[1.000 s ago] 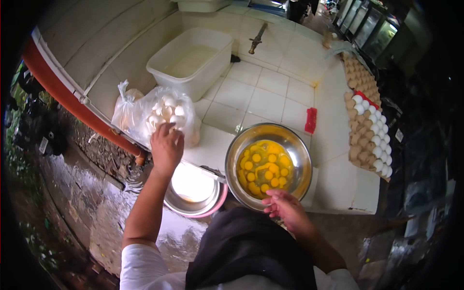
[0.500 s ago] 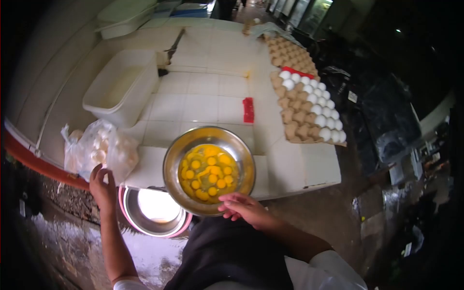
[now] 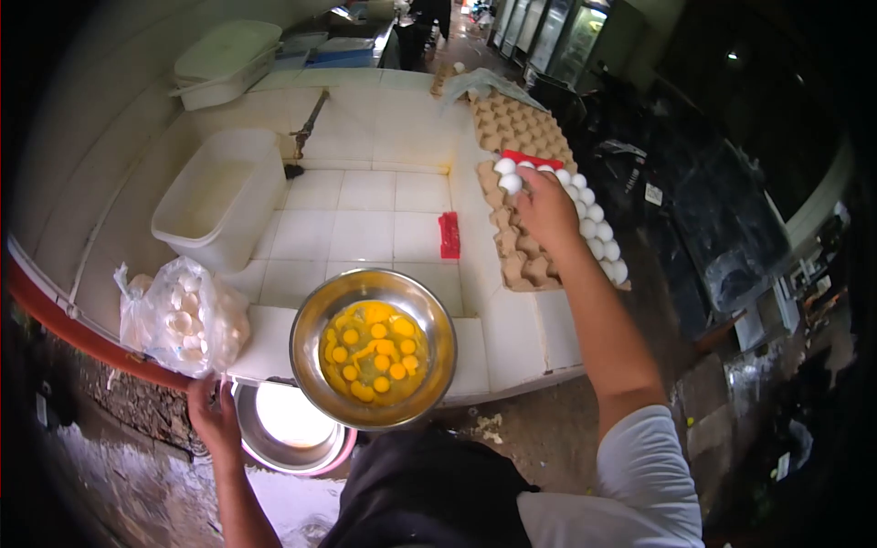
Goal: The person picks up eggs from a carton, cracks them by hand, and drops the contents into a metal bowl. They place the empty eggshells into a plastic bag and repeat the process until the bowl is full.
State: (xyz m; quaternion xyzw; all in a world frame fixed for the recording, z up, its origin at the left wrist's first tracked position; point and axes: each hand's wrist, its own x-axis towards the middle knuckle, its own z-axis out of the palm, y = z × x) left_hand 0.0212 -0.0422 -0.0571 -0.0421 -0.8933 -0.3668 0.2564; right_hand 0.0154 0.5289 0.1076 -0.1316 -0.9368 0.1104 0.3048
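Observation:
The steel bowl (image 3: 311, 356) sits at the front edge of the tiled counter, holding several raw egg yolks (image 3: 379, 352) in clear whites. My right hand (image 3: 551, 212) reaches over the cardboard egg tray (image 3: 512, 242), fingers apart, fingertips beside a white egg (image 3: 510, 184); no grip on it shows. Several more white eggs (image 3: 596, 212) fill the tray's right side. Left of the bowl, my left hand (image 3: 216, 418) is open and empty, just below a clear plastic bag of eggshells (image 3: 187, 320). Under that hand's side is a metal pot (image 3: 247, 420) with a pink rim behind it.
A white plastic tub (image 3: 206, 196) stands in the tiled basin, near a tap (image 3: 311, 123). A red packet (image 3: 449, 236) lies on the tiles. Behind the eggs are stacked cardboard trays (image 3: 521, 123). A lidded white container (image 3: 224, 64) is at the back left.
My right hand has moved from the bowl's rim up and right to the egg tray. My left hand has dropped lower, away from the shell bag. The view has shifted slightly.

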